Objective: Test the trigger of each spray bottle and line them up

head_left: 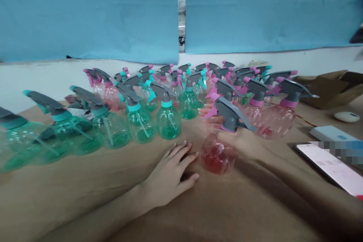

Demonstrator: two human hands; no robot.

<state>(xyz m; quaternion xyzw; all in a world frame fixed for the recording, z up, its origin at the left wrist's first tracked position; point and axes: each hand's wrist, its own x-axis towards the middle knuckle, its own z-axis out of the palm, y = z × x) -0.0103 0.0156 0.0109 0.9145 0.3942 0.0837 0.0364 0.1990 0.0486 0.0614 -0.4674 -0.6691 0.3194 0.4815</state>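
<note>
The left hand (172, 170) is laid palm down, its fingers loosely spread and nothing grasped, on a brown tabletop (119, 193). Just to its right, a round, clear pink plastic spray bottle with a grey trigger head (218, 155) is seen on the near side of the right hand (236, 137). That hand is blurred and partly covered by the trigger head, with fingers pointed left; whether the bottle is gripped cannot be told.

A gap of tabletop is left between the left hand and a slanting row of round green plastic spray bottles (168, 124), which is run out to the left edge of view. More tabletop is spread in the near middle. At far right, room is bounded by pink spray bottles (279, 121), and at near right by a lit smartphone (331, 166). Beyond, the table is backed by a white wall (25, 83) hung with blue cloth (90, 15).
</note>
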